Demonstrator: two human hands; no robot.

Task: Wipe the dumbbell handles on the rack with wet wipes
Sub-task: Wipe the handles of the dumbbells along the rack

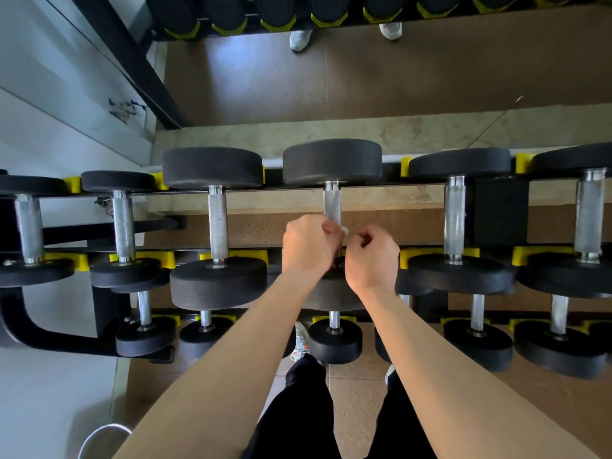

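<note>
1. Left grip (311, 243): fingers curled tight, pinching the wet wipe (345, 230) against the near end of the dumbbell handle (332, 202). Only a white sliver of the wipe shows between my knuckles.
2. Right grip (372, 253): fingers curled, just beside the left and right at the wipe's edge. I can't tell if it actually holds the wipe or only hovers there.
3. Target: the middle dumbbell on the top tier of the rack (500, 213), sitting in its yellow cradles (409, 256). Both grips are bunched at the near end by the front head, and the far stretch of knurled steel is bare.
4. My read: this handle is in progress. The neighbour handles left (218, 220) and right (454, 217) have nothing on them, so I can't tell whether they're done.
5. Risks from here:
   - The wipe is balled up small, so contact area is low. I could drag knuckles along the bar and not the cloth. It needs spreading round the bar first.
   - Knurling is rough, so a thin wet wipe may snag and shred, leaving lint in the pattern.
   - If the pinch slips, the wipe drops through the open gap under the handle, onto the lower-tier dumbbells (334, 339) or the floor.
   - Twisting hard round the bar could roll the dumbbell in its cradles, since nothing appears to lock it.
   - If I stop short, the far end by the rear head gets skipped. It's the longest reach from where I stand.
   - The heads sit close together, with little knuckle room at either end of a stroke.
</note>
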